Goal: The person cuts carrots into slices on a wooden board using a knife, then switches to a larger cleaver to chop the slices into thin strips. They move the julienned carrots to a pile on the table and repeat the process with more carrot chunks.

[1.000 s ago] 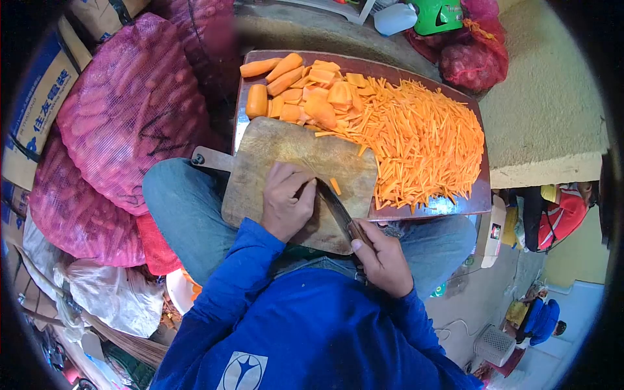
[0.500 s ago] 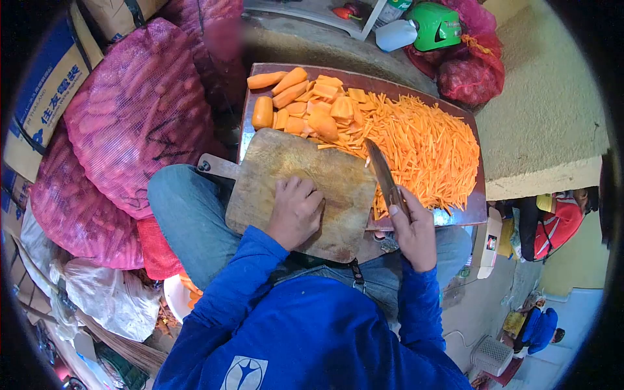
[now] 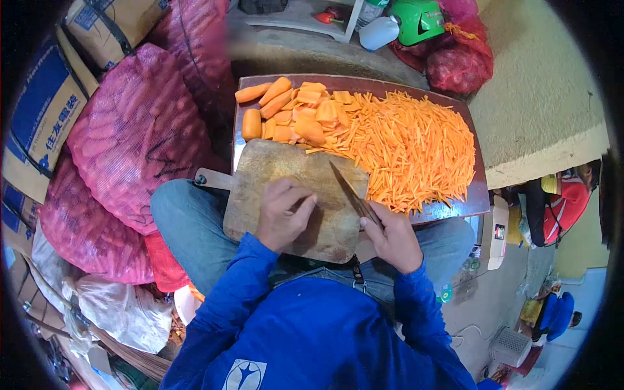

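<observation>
A worn wooden cutting board (image 3: pixel 260 170) with a short handle at its left lies across my lap. My left hand (image 3: pixel 284 213) is over the middle of it, fingers curled and thumb near the index finger; no food shows in it. My right hand (image 3: pixel 392 239) grips the handle of a knife (image 3: pixel 350 187), its dark blade slanting up and left over the board's right part. Beyond the board, a low table holds a big heap of carrot strips (image 3: pixel 416 149), carrot slices (image 3: pixel 311 130) and several peeled carrots (image 3: pixel 252 125).
The reddish-brown table (image 3: pixel 480 195) stands past my knees. Large pink mesh sacks (image 3: pixel 140 130) and cardboard boxes (image 3: pixel 39 97) crowd the left. A green helmet (image 3: pixel 419 23) and a red mesh bag (image 3: pixel 459 62) lie at the back right. Other people (image 3: pixel 564 208) are at the far right.
My right hand has shifted left and a little down, bringing the knife blade from beside the carrot strips to over the board. My left hand has lifted and turned slightly, its thumb now showing.
</observation>
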The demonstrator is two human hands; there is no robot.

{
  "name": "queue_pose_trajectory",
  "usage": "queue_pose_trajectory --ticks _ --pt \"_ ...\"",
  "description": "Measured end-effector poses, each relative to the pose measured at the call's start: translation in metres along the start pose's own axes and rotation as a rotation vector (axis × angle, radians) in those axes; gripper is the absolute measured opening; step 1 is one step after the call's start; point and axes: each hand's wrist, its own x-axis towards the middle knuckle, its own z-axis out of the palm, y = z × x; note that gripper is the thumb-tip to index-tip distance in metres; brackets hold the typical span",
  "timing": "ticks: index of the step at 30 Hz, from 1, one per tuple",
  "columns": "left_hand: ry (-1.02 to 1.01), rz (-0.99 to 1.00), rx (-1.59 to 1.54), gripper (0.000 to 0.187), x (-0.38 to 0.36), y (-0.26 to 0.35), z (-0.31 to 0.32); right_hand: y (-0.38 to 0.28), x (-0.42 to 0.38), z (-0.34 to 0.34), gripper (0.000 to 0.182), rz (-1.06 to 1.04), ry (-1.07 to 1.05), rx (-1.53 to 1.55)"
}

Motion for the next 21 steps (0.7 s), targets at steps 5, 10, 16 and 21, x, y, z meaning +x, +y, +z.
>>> queue_pose_trajectory --ticks 5,10,16,21 --pt "-0.036 -0.005 -0.092 0.028 0.047 0.021 -0.011 -0.002 -0.009 -0.001 0.041 -0.3 0.1 -0.272" --pt "-0.366 0.302 0.2 0.044 0.104 0.03 0.013 -0.004 -0.009 -0.006 0.049 -0.39 0.087 -0.514" --pt "-0.261 0.493 0.406 0.046 0.161 0.003 0.06 0.004 -0.004 -0.016 0.043 -0.448 0.204 -0.619" --pt "-0.163 0.421 0.368 0.039 0.171 -0.031 0.043 0.03 -0.007 0.0 0.043 -0.402 0.245 -0.496"
